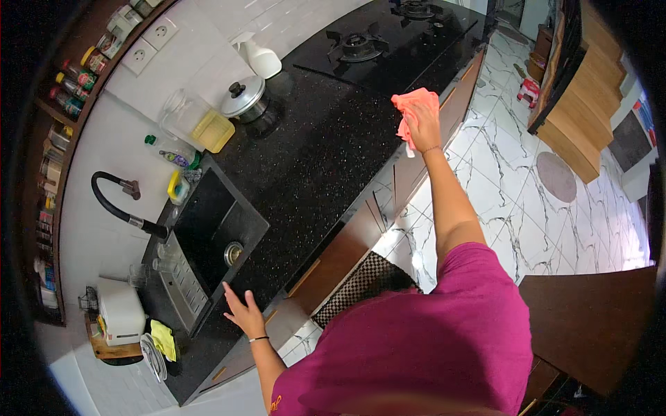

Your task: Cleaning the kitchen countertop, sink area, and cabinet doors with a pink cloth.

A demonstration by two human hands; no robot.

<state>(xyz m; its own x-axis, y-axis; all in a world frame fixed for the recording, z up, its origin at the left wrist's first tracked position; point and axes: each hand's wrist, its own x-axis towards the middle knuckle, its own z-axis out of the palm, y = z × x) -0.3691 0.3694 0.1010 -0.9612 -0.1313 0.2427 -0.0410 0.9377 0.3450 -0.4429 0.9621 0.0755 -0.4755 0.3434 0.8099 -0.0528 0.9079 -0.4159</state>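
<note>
My right hand (pixel 424 127) presses a bunched coral-pink cloth (pixel 416 104) at the front edge of the speckled black countertop (pixel 317 156), near the black hob (pixel 385 57). The cloth partly hides beneath my fingers. My left hand (pixel 243 312) is spread, with nothing in it, over the counter's front edge beside the near corner of the black sink (pixel 208 223). A perforated metal tray (pixel 184 286) lies across part of the sink, with drinking glasses at its upper end.
Along the wall stand a lidded steel pot (pixel 244 99), a white spray bottle (pixel 263 60), a container of yellow liquid (pixel 213 130), a green-capped bottle (pixel 174 152) and a black faucet (pixel 119 208). A white toaster (pixel 122 312), stacked plates (pixel 152 359) and a yellow cloth (pixel 164 339) sit at lower left.
</note>
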